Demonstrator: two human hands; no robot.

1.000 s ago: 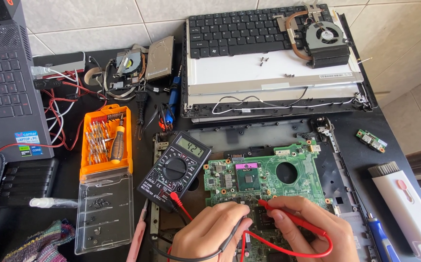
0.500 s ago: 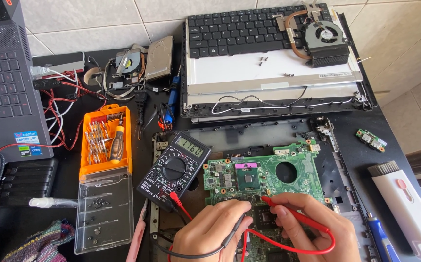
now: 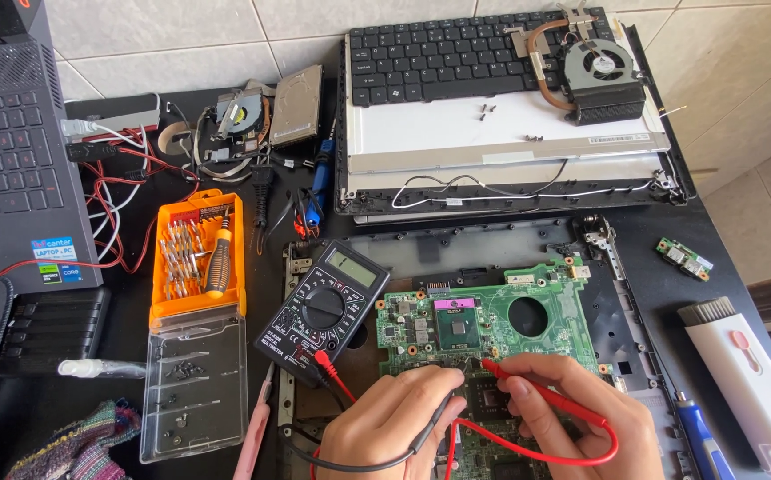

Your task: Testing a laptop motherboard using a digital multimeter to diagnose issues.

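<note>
1. Black work table [image 3: 741,213]: it carries everything listed here, crowded edge to edge. A swept elbow could push small parts off it.

2. Stripped laptop lid with keyboard [image 3: 456,53] and cooling fan [image 3: 597,67] stacked at the far side. Loose screws [image 3: 487,111] lie on the white panel; a knock would likely scatter them.

3. Green motherboard [image 3: 492,324]: it sits in the dark base shell directly in front of you, the square chip exposed. Both probe tips meet near its lower edge. Your main risk: a tip slipping and bridging two neighbouring contacts.

4. Orange screwdriver kit [image 3: 197,258], clear lid open toward you with tiny bits inside; well to the left of your hands.

5. Black multimeter [image 3: 323,307]: it is propped just left of the board, its leads running to your hands. A tug on a lead could drag it onto the board.

6. Your left hand [image 3: 385,427]: fingers closed around the black probe [image 3: 439,418], tip largely hidden.

7. Your right hand [image 3: 581,418]: fingers pinched on the red probe [image 3: 536,391], its red lead [image 3: 527,453] looped below your wrist, where it could snag.
</note>
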